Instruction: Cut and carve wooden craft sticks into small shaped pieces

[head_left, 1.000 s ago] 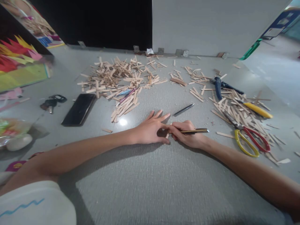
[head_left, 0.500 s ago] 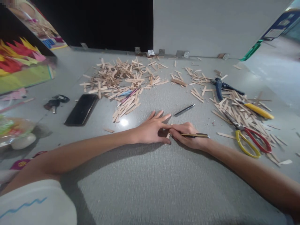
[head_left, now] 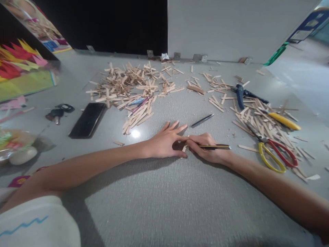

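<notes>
Hands (head_left: 168,142) on stick (head_left: 184,149), with pencil (head_left: 217,146)

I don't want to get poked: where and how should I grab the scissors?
Grip the scissors by the red and yellow handles, I'd say, reaching from the near side: both loops lie nearest, while the blades point away and to the left.

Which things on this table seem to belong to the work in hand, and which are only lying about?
Seem part of the job:
pen or pencil, in the right hand
small stick, at the left hand
wooden sticks, probably

Probably just lying about:
phone
keys
scissors, at least now
</notes>
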A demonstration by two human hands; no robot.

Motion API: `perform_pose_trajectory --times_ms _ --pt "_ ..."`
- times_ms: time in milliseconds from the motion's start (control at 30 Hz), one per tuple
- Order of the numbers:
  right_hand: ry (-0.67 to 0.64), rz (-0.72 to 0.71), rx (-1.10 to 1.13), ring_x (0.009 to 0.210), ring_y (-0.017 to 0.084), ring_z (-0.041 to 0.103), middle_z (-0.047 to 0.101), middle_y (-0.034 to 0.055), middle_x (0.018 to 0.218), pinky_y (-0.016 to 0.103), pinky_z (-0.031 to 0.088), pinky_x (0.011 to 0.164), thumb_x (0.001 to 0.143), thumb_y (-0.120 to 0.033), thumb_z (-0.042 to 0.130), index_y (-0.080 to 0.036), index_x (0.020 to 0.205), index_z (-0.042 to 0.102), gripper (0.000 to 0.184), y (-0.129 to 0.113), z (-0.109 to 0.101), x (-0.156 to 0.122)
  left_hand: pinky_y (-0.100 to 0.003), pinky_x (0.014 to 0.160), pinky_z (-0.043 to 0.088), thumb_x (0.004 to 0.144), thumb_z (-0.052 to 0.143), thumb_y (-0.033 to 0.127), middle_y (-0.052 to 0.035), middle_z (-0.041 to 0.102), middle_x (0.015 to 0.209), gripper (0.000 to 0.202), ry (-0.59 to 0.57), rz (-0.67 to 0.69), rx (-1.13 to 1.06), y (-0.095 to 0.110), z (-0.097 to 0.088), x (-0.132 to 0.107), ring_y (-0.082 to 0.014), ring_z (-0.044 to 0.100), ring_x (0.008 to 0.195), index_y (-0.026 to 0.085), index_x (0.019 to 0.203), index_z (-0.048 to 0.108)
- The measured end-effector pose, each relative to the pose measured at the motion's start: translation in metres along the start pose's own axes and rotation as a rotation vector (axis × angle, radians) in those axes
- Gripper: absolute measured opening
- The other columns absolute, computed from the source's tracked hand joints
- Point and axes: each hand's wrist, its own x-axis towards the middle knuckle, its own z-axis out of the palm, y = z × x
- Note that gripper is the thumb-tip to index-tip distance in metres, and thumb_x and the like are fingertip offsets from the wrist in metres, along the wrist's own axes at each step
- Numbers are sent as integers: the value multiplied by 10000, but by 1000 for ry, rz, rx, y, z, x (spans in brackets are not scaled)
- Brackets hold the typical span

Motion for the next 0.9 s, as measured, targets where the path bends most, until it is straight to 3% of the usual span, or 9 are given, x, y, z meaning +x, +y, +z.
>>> perform_pose_trajectory --times_ms 100,167,267,333,433,567,667,767,900 --pt "76 102 76 470 90 490 569 -40 557 251 374 514 1129 -414 445 -220 707 545 475 0 1 -1 -707 1311 122 1070 630 519 -119 226 1809 544 -4 18 76 -2 1 -1 -440 60 1685 282 1558 594" --pt "137 162 99 449 93 497 572 -38 532 251 382 496 1127 -453 439 -238 678 493 500 -1 1 -2 -648 1295 224 1140 508 360 -157 339 1769 484 31 44 165 -4 2 -2 -412 200 1670 222 1604 527" --pt "177 183 92 440 99 500 571 -35 520 260 382 492 1120 -499 443 -254 663 448 518 -2 1 -2 -510 1173 397 1138 462 214 -166 648 1516 336 147 71 310 -3 2 -6 -351 561 1450 164 1356 712" --pt "185 188 85 452 104 513 578 -31 525 265 386 504 1116 -501 456 -252 660 462 519 -3 1 -2 -457 1046 450 1125 499 214 -138 768 1228 290 188 60 370 1 0 -10 -313 694 1203 150 1104 781" --pt "199 193 87 464 107 527 592 -27 536 266 395 516 1114 -476 464 -251 664 469 503 -3 1 -3 -415 930 454 1087 596 244 -84 761 967 262 168 47 347 6 -5 -14 -275 714 993 156 916 775" --pt "215 185 89 459 102 517 591 -33 536 263 402 521 1112 -449 466 -252 671 458 483 -2 2 -3 -348 860 461 1015 691 212 -27 728 860 279 80 59 68 4 -18 -14 -215 701 882 200 748 769" --pt "214 184 80 468 101 523 593 -30 537 262 402 524 1113 -454 464 -250 667 461 490 -2 2 -3 -325 806 475 969 767 258 -36 747 918 99 116 -6 -48 -4 -26 -10 -213 696 876 191 903 802" --pt "209 189 80 471 104 525 590 -28 534 263 399 519 1113 -477 466 -249 667 468 501 -2 2 -3 -390 930 480 840 913 428 -81 743 1099 407 217 -22 36 -11 -25 -5 -289 674 1055 182 1143 793" --pt "189 166 90 454 96 511 582 -35 528 253 390 502 1112 -443 471 -246 676 474 478 -3 2 -3 -477 1084 428 807 927 534 -93 716 1222 523 174 39 60 -11 -9 -2 -331 621 1193 234 1217 808"
